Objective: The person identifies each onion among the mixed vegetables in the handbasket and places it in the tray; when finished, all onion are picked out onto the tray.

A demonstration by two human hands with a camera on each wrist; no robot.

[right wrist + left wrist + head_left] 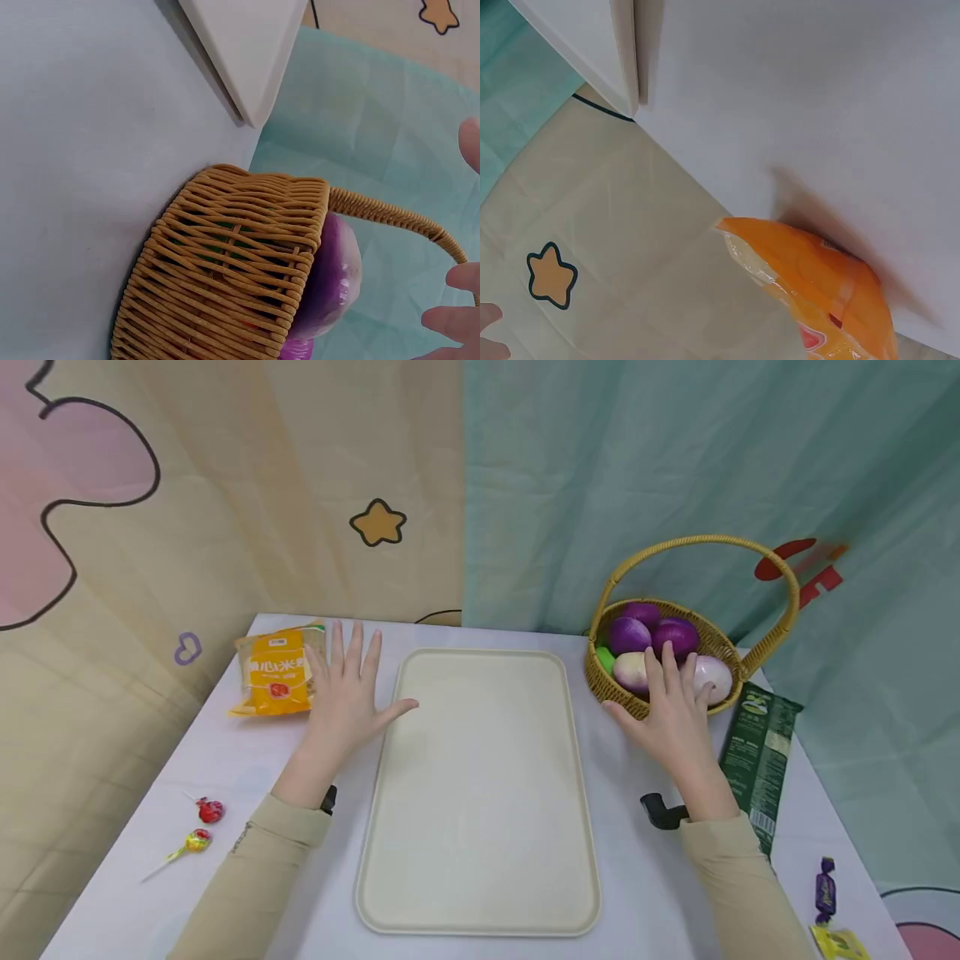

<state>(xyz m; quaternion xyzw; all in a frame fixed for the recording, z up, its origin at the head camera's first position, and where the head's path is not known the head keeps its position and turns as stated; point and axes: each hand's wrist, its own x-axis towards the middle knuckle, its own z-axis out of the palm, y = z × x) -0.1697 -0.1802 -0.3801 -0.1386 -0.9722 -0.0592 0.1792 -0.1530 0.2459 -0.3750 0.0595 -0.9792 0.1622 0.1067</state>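
My left hand (343,706) is held with fingers spread between the orange snack bag (279,672) and the white tray (480,793), overlapping the bag's right edge in the head view. In the left wrist view the same bag (817,285) stands below, with only fingertips (491,349) at the corner. My right hand (672,722), fingers also spread, overlaps the front of a wicker basket (600,681) in the head view. Purple and whitish onion-like vegetables (677,635) fill the basket, with something green (604,658) among them. Neither hand holds anything.
Two lollipops (210,811) lie at the left of the white table. A dark green packet (759,756) lies right of the basket, partly behind the right forearm. Nearer the front right are a purple-wrapped candy (825,892) and a yellow packet (840,943). Curtains hang behind.
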